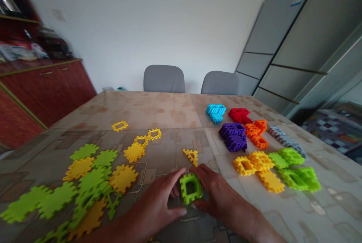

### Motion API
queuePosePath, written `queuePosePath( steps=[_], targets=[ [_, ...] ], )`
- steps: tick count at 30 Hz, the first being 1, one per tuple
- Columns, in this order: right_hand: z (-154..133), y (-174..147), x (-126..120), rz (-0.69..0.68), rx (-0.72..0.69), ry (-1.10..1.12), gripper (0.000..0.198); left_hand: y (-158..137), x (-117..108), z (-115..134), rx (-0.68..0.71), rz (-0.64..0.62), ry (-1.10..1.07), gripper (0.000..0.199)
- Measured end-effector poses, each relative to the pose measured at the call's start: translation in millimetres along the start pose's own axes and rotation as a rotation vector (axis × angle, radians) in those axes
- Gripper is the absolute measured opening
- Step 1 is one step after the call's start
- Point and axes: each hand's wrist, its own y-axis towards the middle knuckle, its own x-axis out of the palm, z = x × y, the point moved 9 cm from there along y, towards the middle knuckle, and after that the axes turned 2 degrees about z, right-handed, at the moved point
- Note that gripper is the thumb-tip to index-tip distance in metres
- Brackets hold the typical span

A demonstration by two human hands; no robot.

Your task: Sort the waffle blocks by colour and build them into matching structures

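Near the table's front edge, my left hand (161, 200) and my right hand (213, 189) close in from both sides on a lime-green square toothed building piece (185, 196) with an open middle. It looks thick, like several pieces stacked, though I cannot count the layers. Fingers and thumbs of both hands press against its sides. Just beyond my right fingertips lies a yellow triangular frame piece (194, 156). To the left of my left hand are loose green pieces (90, 181) and a yellow solid piece (123, 178), partly overlapping.
Sorted stacks stand on the right: light blue (215, 113), red (239, 115), purple (233, 136), orange (256, 133), grey (287, 140), yellow (258, 164) and green (299, 175). Yellow frames (154, 134) lie mid-table. Two grey chairs (164, 78) are behind the table (169, 107).
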Motion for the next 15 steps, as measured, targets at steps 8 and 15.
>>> queuePosePath(
  steps=[8,15],
  targets=[
    [3.3,-1.2,-0.3,0.019,-0.074,0.038,0.095,6.9,7.1,7.4,0.088,-0.021,0.112,0.103],
    [-2.6,0.6,-1.9,-0.014,-0.097,0.055,0.092,7.8,6.5,5.7,0.103,-0.006,0.204,0.097]
  ],
)
